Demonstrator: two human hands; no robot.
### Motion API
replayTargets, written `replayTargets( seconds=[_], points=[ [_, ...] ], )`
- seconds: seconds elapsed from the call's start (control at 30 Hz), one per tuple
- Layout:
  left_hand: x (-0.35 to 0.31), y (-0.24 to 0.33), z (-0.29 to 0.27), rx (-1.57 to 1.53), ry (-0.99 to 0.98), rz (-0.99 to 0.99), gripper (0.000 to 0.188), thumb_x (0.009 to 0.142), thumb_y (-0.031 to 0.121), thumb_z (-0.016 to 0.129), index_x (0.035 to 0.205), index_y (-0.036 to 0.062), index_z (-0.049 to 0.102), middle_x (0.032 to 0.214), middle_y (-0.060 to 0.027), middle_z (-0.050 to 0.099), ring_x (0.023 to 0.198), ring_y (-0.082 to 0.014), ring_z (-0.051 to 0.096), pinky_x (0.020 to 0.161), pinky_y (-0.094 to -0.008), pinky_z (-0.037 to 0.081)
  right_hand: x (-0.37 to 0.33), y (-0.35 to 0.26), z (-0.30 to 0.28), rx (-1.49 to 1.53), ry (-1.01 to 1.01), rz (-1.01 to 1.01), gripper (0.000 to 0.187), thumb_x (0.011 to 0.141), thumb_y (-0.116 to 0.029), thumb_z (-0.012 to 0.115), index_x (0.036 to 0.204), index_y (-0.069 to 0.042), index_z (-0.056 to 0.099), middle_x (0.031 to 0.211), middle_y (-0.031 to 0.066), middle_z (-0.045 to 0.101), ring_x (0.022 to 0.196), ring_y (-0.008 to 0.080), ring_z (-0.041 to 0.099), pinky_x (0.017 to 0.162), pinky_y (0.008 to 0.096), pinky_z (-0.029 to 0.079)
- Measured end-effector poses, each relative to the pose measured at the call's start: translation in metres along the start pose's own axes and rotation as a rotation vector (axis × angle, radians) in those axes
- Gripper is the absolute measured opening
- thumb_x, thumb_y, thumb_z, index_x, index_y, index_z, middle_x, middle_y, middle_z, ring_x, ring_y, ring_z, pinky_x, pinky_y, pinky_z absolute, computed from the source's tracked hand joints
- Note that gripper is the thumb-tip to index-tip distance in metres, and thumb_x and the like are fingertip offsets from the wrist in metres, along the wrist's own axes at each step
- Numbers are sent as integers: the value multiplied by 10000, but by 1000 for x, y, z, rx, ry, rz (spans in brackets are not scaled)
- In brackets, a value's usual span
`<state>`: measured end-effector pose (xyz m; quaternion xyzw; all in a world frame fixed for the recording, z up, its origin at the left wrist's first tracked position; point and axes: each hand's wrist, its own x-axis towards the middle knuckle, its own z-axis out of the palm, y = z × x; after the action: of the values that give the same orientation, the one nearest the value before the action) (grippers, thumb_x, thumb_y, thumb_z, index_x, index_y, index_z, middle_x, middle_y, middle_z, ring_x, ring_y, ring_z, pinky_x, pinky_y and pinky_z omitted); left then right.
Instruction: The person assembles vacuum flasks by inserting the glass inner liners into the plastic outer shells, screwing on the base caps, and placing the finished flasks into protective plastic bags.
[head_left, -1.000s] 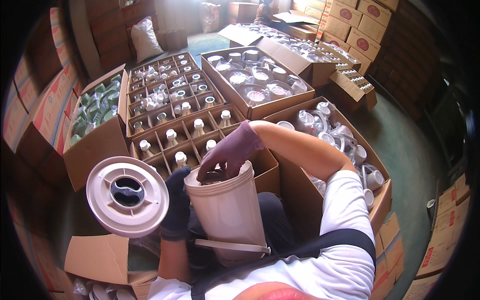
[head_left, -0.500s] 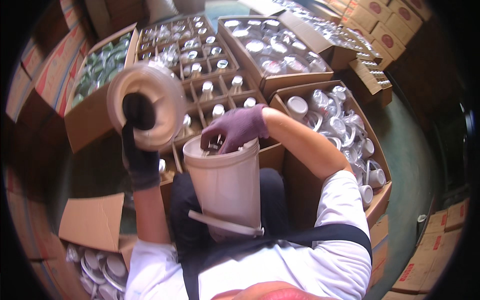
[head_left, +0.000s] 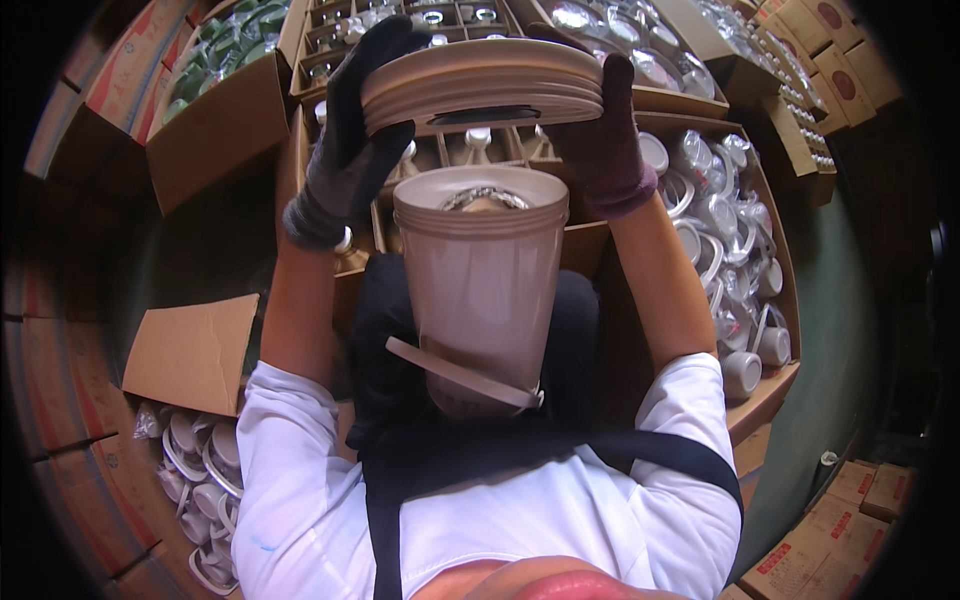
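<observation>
Both gloved hands grip the round, pale beige lid [head_left: 485, 72] from its two sides, above and beyond the bucket. My left hand [head_left: 352, 135], in a dark grey glove, is closed on its left rim. My right hand [head_left: 604, 150], in a purple glove, holds the right rim. Part of a dark patch shows on the lid's underside. The pale plastic bucket [head_left: 485, 275] stands between my legs with its top uncovered. Inside it, a shiny, patterned curved item [head_left: 486, 197] is partly hidden by the wall. The bucket's handle [head_left: 460, 375] hangs down on the near side.
Ahead, a divided carton holds glass bottles [head_left: 478, 145] with pale caps. A carton of bagged white containers with handles [head_left: 745, 250] is at right; more containers [head_left: 205, 500] are at lower left. Green-topped items [head_left: 225, 50] fill a far-left carton. Stacked boxes line both sides.
My right hand has left the bucket's mouth and taken hold of the lid. The lid has moved right and tilted edge-on, now between both hands.
</observation>
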<state>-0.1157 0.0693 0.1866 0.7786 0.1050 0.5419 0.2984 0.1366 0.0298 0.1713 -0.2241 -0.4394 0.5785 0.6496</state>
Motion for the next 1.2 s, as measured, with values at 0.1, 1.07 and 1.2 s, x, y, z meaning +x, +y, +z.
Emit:
replayTargets(
  seconds=[0.1,1.07,1.2],
  points=[
    [-14,-13,-2,-174,-203,-144,692,883,281,576,1467,53,281,1468,-142,376,1357,-265,352,1113,-386,276,-16,6,-1,-184,-57,-120,774,897,-639,475,1408,-66,372,1413,107,434,1312,282,408,1088,444,323],
    [-41,24,27,72,-40,-99,262,862,147,583,1079,11,637,1120,-154,645,1095,-295,561,989,-409,402,-52,73,-8,178,-48,-34,723,917,-650,404,1315,-48,447,1349,154,477,1211,281,494,1037,437,415],
    [-41,25,36,151,12,-77,202,912,119,540,1029,0,654,1051,-147,664,1036,-290,578,953,-405,422,-56,67,-8,176,13,14,692,933,-620,397,1319,-49,446,1318,157,507,1272,294,443,1067,442,377]
  ],
)
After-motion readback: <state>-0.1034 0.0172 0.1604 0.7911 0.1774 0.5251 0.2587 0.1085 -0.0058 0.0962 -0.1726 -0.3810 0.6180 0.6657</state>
